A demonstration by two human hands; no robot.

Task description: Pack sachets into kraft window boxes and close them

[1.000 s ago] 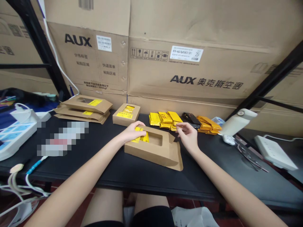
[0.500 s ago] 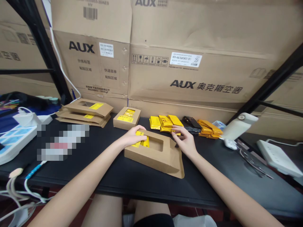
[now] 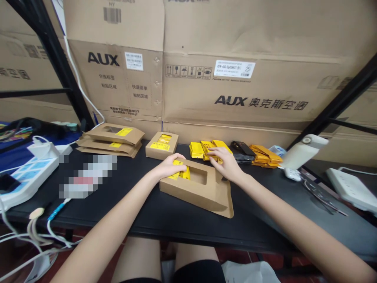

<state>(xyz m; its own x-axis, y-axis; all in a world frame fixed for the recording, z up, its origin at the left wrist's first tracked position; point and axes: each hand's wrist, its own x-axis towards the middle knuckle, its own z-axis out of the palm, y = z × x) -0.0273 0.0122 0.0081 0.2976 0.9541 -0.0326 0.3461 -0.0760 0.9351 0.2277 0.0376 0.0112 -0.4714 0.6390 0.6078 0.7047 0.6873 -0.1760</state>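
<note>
Gripping the windowed kraft box [image 3: 191,193] by its left end, the left hand [image 3: 169,168] likely steadied it on the black tabletop [image 3: 182,224], open flap [image 3: 229,202] rightward. Right hand [image 3: 225,162], part-curled, was at the yellow packets [image 3: 196,150]; couldn't tell if pinching one.

Free black tabletop [image 3: 259,208] right of open box [image 3: 194,192], yellow packets [image 3: 222,146] blocking behind

Head camera looks forward-down across the table [image 3: 182,220].
</note>
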